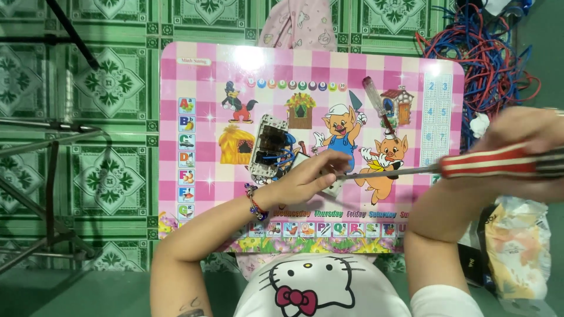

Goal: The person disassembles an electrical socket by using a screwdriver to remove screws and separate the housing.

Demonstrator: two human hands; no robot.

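Note:
My left hand (pixel 308 176) rests on the pink checked table (pixel 194 64) and pinches a small white part (pixel 333 186) at its fingertips. Beside it lies an opened white electrical socket (pixel 269 147) with blue wires showing. My right hand (pixel 520 149) is raised at the right edge, blurred, gripping the red-and-white striped handle of a long screwdriver (pixel 493 162). The screwdriver's metal shaft runs left and its tip reaches the white part at my left fingers. A second screwdriver (pixel 378 105) with a clear reddish handle lies on the table further back.
A tangle of red and blue wires (pixel 487 53) lies on the floor at the back right. A crumpled plastic bag (pixel 520 243) sits at the right. A metal stand's legs (pixel 47 170) occupy the green tiled floor at left. Pink cloth (pixel 296 23) lies behind the table.

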